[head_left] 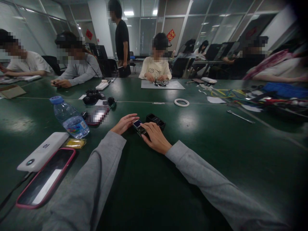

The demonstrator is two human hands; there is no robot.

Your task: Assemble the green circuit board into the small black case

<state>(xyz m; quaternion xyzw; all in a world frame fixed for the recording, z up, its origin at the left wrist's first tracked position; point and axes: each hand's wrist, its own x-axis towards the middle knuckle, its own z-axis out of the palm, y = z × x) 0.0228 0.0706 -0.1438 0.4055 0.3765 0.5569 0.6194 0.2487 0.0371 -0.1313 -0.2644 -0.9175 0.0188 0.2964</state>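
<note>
Over the middle of the green table, my right hand (156,137) has its fingers and thumb on a small dark device with a little screen (138,124). The index finger lies near the edge of that screen, and the palm side is hidden. My left hand (125,124) is on the device's left, fingers stretched out and close to its far edge; whether they touch it I cannot tell. Just behind my right fingers sits a black case with open slots (156,120).
On my left are a water bottle (72,120), a white power bank (43,150), a pink-edged phone (48,176) and a yellow packet (75,143). Farther off lie a tape roll (181,102), a wrench (240,116) and tangled cables (271,99). Several people sit around the table.
</note>
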